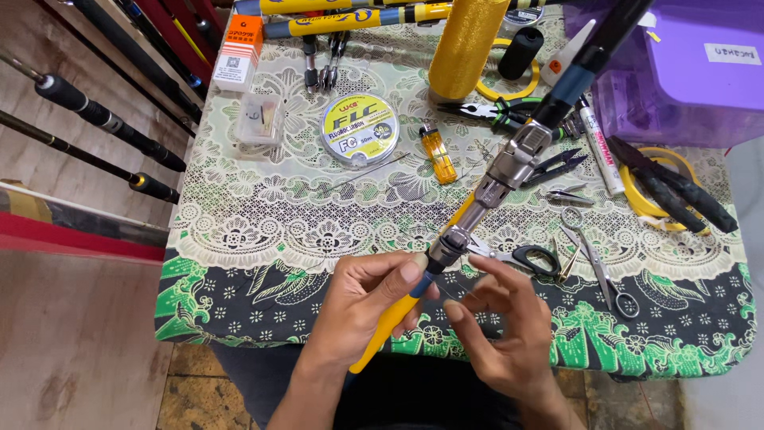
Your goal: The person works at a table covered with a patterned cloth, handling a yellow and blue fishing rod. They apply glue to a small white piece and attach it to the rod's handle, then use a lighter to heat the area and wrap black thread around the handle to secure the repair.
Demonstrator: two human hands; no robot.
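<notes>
Head view, looking straight down: I've got the fishing rod (pixel 509 171) lying on a diagonal across the table, butt end low and toward me, tip end running up and away past the purple box (pixel 684 72). My left hand (pixel 362 306) is wrapped round the yellow handle (pixel 390 326) just below the silver reel seat (pixel 505 171), fingers curled closed on it, thumb pressed on top near the blue band. That hand carries the rod's weight.

My right hand (pixel 501 318) sits just to the right of the rod, fingers half curled, thumb and forefinger pinched together close to the metal collar at the bottom of the reel seat. A very fine strand seems to run between those fingertips and the rod, but it's too thin for me to say so for certain. So: left hand clamped on the handle, right hand nearly closed on something fine or on nothing.

Everything else sits beyond the rod. Black-handled scissors (pixel 533 256) lie just right of the collar, steel scissors (pixel 601 267) further right. Left of the reel seat lies a round spool of line (pixel 360 129), with an orange lighter (pixel 438 155) between them. The gold thread cone (pixel 465 48) stands above the reel seat, at the back of the lace cloth (pixel 263 223).
</notes>
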